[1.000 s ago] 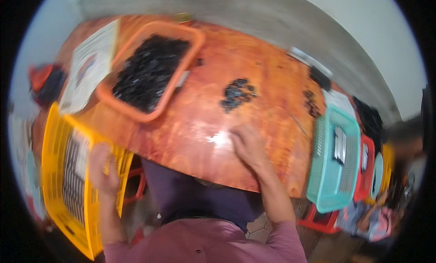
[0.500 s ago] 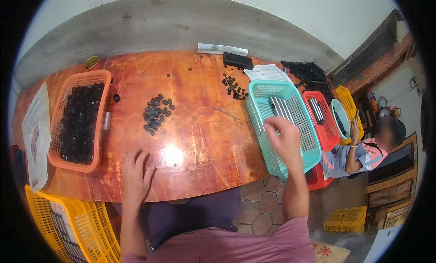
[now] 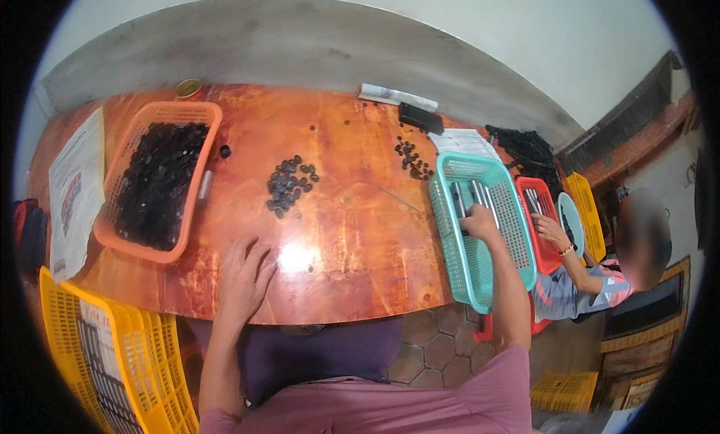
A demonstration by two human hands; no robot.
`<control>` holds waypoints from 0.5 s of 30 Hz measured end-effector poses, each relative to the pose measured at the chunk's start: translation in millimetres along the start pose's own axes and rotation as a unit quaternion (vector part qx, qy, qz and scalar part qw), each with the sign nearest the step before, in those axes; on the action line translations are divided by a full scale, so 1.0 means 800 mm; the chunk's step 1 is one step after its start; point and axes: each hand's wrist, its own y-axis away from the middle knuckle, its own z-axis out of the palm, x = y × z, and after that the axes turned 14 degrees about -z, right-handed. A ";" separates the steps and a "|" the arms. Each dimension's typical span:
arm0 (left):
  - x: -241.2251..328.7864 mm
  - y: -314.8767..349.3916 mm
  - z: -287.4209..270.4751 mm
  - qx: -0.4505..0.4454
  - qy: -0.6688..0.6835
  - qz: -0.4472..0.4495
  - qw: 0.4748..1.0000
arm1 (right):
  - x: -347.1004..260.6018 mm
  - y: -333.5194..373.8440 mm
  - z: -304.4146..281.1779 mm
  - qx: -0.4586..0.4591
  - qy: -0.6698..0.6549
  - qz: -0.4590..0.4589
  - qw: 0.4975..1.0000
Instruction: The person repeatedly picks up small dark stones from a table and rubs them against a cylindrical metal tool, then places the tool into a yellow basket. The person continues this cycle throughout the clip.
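My right hand [image 3: 480, 222] reaches into the teal basket [image 3: 491, 294], its fingers closed around the lower end of a dark, shiny tube [image 3: 458, 199]. Several silver tubes [image 3: 482, 195] lie side by side in the basket, just beyond that hand. On the tabletop near the front edge rests my left hand [image 3: 244, 275], fingers apart and slightly bent, holding nothing. A loose pile of small black oval pieces [image 3: 289, 185] lies ahead of it. To the left, an orange basket [image 3: 106, 235] is filled with black pieces of similar look.
Smaller black pieces [image 3: 411, 160] lie by a black case [image 3: 421, 118] and paper [image 3: 466, 144]. A thin rod [image 3: 398, 199] is on the table. At right, a co-worker's hand [image 3: 553, 233] is at a red basket [image 3: 546, 261]. Yellow crates [image 3: 142, 351] stand at lower left.
My right hand has moved down into the teal basket, with the dark tube now lying along its left side. The co-worker's hand has come down to the red basket. The view has shifted.
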 end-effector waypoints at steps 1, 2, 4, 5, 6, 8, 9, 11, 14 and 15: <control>0.000 -0.001 0.000 0.015 -0.011 0.017 1.000 | -0.003 0.003 -0.008 0.031 -0.052 -0.001 0.998; -0.001 0.001 -0.002 0.016 -0.010 0.017 1.000 | -0.020 0.009 -0.021 0.058 -0.106 -0.007 0.993; 0.000 0.000 -0.004 0.018 0.000 0.019 1.000 | -0.059 0.039 -0.059 0.171 -0.164 -0.036 0.971; -0.002 0.000 -0.004 0.031 -0.008 0.031 0.999 | -0.090 0.060 -0.077 0.209 -0.219 -0.074 0.950; -0.003 0.001 -0.006 0.031 0.005 0.020 0.999 | -0.125 0.080 -0.089 0.246 -0.278 -0.111 0.922; -0.002 0.003 -0.006 0.025 0.034 0.007 0.999 | -0.183 0.120 -0.091 0.240 -0.347 -0.187 0.887; 0.005 0.005 -0.007 -0.002 0.069 -0.025 0.997 | -0.206 0.137 -0.080 0.211 -0.373 -0.218 0.877; 0.026 0.001 0.004 -0.096 0.277 -0.135 0.946 | -0.260 0.160 -0.045 0.132 -0.393 -0.263 0.871; 0.067 -0.016 0.027 -0.147 0.486 -0.203 0.837 | -0.341 0.177 0.017 0.042 -0.334 -0.329 0.882; 0.076 -0.023 0.030 -0.151 0.537 -0.210 0.803 | -0.357 0.173 0.043 0.021 -0.334 -0.349 0.875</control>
